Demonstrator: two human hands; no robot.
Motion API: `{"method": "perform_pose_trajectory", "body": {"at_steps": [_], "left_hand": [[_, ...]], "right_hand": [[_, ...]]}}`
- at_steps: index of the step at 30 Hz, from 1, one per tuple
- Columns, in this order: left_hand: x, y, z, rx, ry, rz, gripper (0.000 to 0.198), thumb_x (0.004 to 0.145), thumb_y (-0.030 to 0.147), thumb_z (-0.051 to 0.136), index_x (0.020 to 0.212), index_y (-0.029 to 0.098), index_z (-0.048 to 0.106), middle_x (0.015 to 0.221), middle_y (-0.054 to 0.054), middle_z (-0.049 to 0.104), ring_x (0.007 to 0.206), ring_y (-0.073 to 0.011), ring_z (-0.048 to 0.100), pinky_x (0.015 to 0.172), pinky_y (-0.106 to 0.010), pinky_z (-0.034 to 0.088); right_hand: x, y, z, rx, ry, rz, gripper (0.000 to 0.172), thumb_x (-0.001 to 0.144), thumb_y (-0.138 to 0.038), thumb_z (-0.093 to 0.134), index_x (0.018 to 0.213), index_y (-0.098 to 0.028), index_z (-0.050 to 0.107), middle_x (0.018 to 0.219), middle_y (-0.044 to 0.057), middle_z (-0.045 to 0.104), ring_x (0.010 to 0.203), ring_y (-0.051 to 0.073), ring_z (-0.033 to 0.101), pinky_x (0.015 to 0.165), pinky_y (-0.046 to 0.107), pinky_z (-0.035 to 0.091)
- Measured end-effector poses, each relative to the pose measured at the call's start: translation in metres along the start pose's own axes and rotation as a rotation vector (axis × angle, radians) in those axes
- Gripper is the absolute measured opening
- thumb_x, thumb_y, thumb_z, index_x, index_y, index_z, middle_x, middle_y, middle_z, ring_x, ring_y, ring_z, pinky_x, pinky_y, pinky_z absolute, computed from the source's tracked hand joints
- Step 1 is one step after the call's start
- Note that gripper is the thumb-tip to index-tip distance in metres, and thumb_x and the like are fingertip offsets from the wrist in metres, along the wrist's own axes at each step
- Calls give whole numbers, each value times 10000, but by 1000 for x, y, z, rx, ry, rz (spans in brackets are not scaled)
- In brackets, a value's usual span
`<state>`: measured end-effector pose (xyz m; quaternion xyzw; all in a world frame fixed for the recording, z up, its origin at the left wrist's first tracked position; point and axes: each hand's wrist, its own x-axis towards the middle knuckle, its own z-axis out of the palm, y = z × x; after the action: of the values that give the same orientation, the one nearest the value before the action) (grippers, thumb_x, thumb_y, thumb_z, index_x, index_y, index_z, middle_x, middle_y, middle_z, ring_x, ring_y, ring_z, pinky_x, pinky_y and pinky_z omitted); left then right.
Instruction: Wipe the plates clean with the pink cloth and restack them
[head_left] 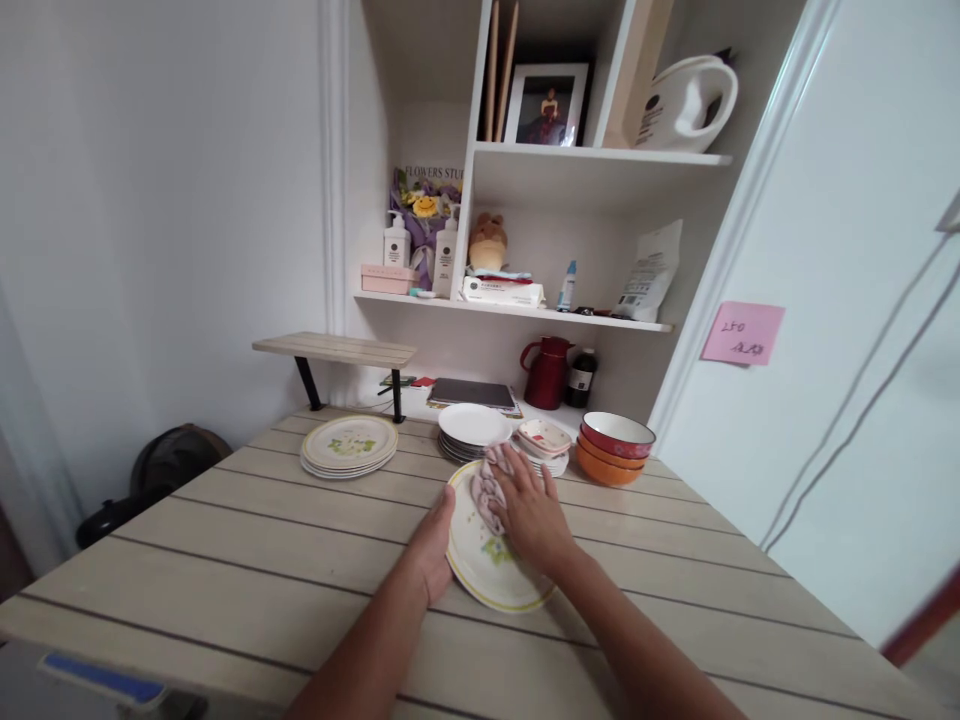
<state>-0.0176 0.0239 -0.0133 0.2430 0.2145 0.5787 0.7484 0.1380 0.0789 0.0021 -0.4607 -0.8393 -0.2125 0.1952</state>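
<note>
Lower centre, the left hand (435,542) grips the edge of a round, yellow-rimmed white plate (472,562); the right hand (532,512), fingers spread, presses a crumpled pale-pink cloth (487,500) onto it! Beyond, right of centre, stacked red-and-orange round bowls (613,460).

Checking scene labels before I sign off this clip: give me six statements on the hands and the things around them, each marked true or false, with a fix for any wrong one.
1. The right hand lies over a cloth on a plate. True.
2. The left hand is at that plate's edge. True.
3. The cloth is under the left hand. False: it is under the right hand.
4. The bowls stand singly, side by side. False: they are stacked.
5. A red jug stands beside a dark bottle. True.
6. The pink note is blank. False: it has writing on it.
</note>
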Motion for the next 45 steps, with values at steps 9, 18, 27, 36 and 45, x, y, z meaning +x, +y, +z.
{"method": "perform_pose_trajectory", "body": {"at_steps": [9, 18, 27, 36, 45], "left_hand": [[-1, -1, -3, -21, 0, -29, 689, 888, 542, 447, 1450, 151, 369, 1287, -172, 614, 1208, -283, 566, 1060, -448, 381], [-1, 6, 0, -34, -15, -45, 775, 860, 697, 235, 1348, 164, 513, 1165, -151, 692, 1039, -253, 664, 966, -421, 457], [2, 0, -1, -24, -42, -35, 717, 881, 636, 303, 1421, 181, 426, 1301, -155, 611, 1232, -278, 546, 1072, -453, 360], [-4, 4, 1, -1, -97, -137, 735, 879, 639, 330, 1410, 144, 441, 1250, -166, 640, 1206, -294, 567, 1054, -458, 380], [-4, 8, 4, 23, 37, -81, 719, 855, 674, 329, 1328, 171, 531, 1136, -160, 702, 1017, -266, 675, 878, -413, 514]], "right_hand": [[-73, 14, -16, 5, -166, -179, 504, 886, -193, 441, 1389, -192, 483, 1514, 83, 372, 1405, 283, 297, 1139, 496, 262], [-24, -42, -32, 293, -208, -259, 568, 938, -296, 410, 1483, -174, 310, 1581, 74, 206, 1457, 247, 156, 1147, 450, 264], [4, -5, -1, 89, -105, -36, 528, 964, -290, 354, 1486, -233, 302, 1553, 58, 298, 1436, 254, 218, 1128, 487, 234], [-85, 9, -23, 153, -222, -135, 497, 944, -300, 398, 1436, -233, 414, 1529, 59, 348, 1415, 241, 288, 1124, 432, 313], [-23, -43, -33, 367, -250, -235, 569, 959, -340, 362, 1506, -244, 240, 1589, 28, 188, 1459, 229, 151, 1155, 461, 230]]}}
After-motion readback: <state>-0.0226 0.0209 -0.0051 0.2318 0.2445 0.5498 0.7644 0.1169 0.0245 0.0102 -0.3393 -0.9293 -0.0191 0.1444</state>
